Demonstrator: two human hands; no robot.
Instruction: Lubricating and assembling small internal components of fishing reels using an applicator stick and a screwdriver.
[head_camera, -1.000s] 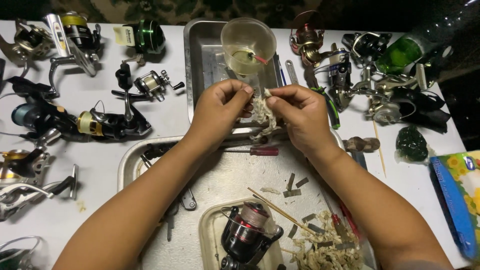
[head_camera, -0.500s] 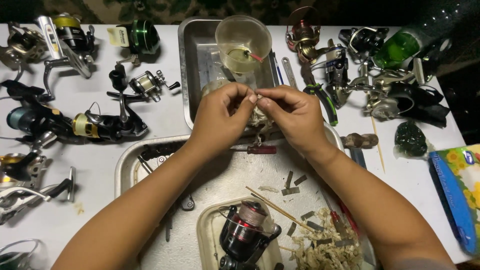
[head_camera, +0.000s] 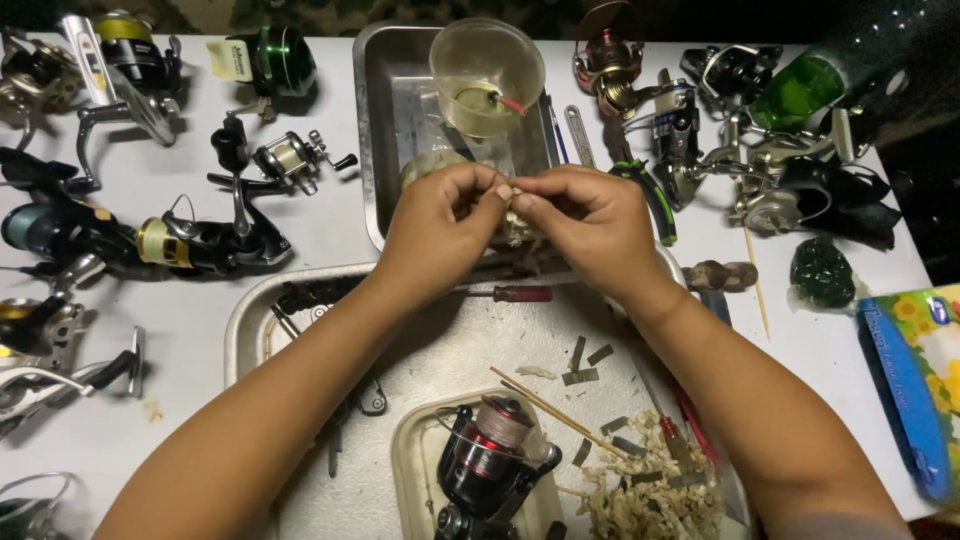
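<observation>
Both of our hands meet over the middle of the table, fingertips pressed together around a small pale wad of fibrous material (head_camera: 516, 222). Our left hand (head_camera: 440, 228) pinches the wad from its side with thumb and forefinger, the other fingers curled in. Our right hand (head_camera: 590, 222) pinches the same wad from the opposite side, knuckles up. The wad sits between the two hands, above the near edge of the rectangular steel tray (head_camera: 372, 150).

Going from left to right: at the far left we see several spinning reels (head_camera: 120, 55) lying on the white table (head_camera: 330, 225), among them a black reel with a yellow spool (head_camera: 190, 240) and a small baitcasting reel (head_camera: 290, 160). A green reel (head_camera: 280, 62) lies near the top. In the steel tray stands a clear plastic cup (head_camera: 487, 75) holding yellowish liquid. Below our hands lies a round metal tray (head_camera: 250, 330) with a red-handled screwdriver (head_camera: 520, 294), thin wooden sticks (head_camera: 550, 405), small grey strips (head_camera: 585, 375) and a heap of pale shreds (head_camera: 650, 500). A black and red spinning reel (head_camera: 490, 465) rests in a cream dish (head_camera: 415, 460) at the bottom edge. Right of our hands lie green-handled pliers (head_camera: 655, 200), more reels (head_camera: 780, 185), a green bottle (head_camera: 810, 85), a dark green lump in a clear bag (head_camera: 822, 272) and a blue flowered tissue pack (head_camera: 915, 380).
</observation>
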